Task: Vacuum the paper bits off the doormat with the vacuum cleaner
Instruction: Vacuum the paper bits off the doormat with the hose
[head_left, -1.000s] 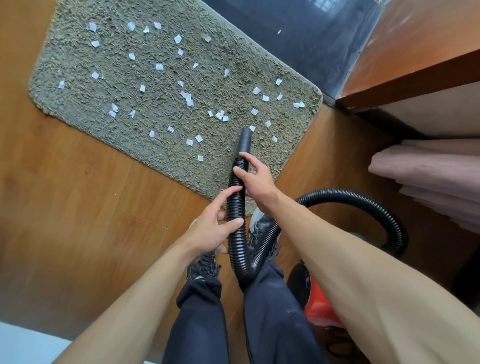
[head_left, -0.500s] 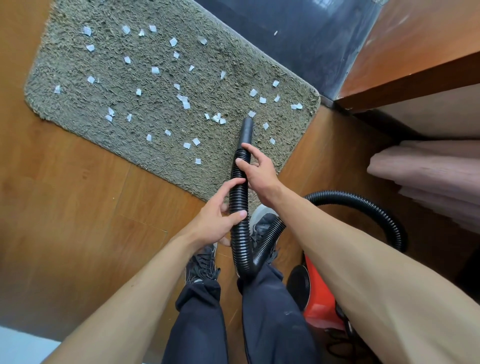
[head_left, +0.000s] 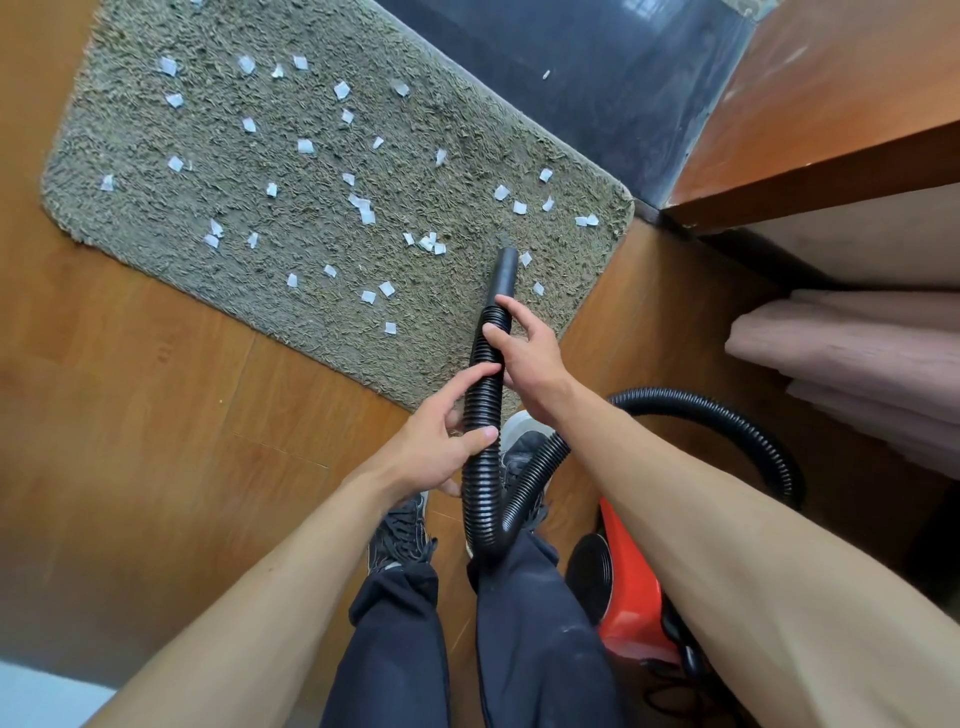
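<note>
A grey-green shaggy doormat (head_left: 270, 171) lies on the wooden floor, strewn with several white paper bits (head_left: 363, 208). A black ribbed vacuum hose (head_left: 480, 415) ends in a smooth nozzle (head_left: 505, 270) that points down over the mat's near right corner, beside two paper bits. My left hand (head_left: 436, 447) grips the hose lower down. My right hand (head_left: 524, 353) grips it higher, just behind the nozzle. The hose loops back to the red and black vacuum cleaner body (head_left: 623, 597) by my right leg.
My two feet in dark shoes (head_left: 400, 525) stand just off the mat's near edge. A dark glass door (head_left: 571, 67) runs behind the mat. Wooden furniture (head_left: 831, 130) and pink folded fabric (head_left: 857, 353) fill the right side.
The nozzle has moved a little forward and right across the mat's near right corner. Both hands keep their hold on the hose.
</note>
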